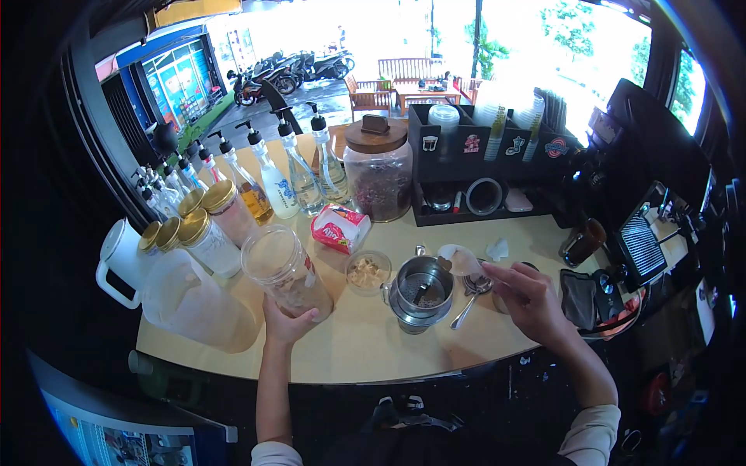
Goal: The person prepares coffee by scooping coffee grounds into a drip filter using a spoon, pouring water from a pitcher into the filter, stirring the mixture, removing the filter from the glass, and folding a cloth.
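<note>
My left hand [291, 320] is wrapped round the lower side of an open clear jar [284, 268], which has light brown powder inside. In my right hand [528, 299], the fingers pinch a pale scoop [460, 261] with a little brown matter at its tip. That scoop is just above and right of a metal pot [421, 291] with small side handles; a dark object and some liquid show inside it. Between jar and pot sits a small clear dish [367, 272] of yellowish bits. A metal spoon [465, 311] lies beside the pot.
Pump bottles [284, 186] line the back left, before gold-lidded jars [206, 237] and a plastic pitcher [194, 303]. Behind stand a pink tissue pack [340, 228], a wooden-lidded jar [378, 175] and a black organizer [489, 155]. A brown glass [583, 242] and a machine [649, 233] are right.
</note>
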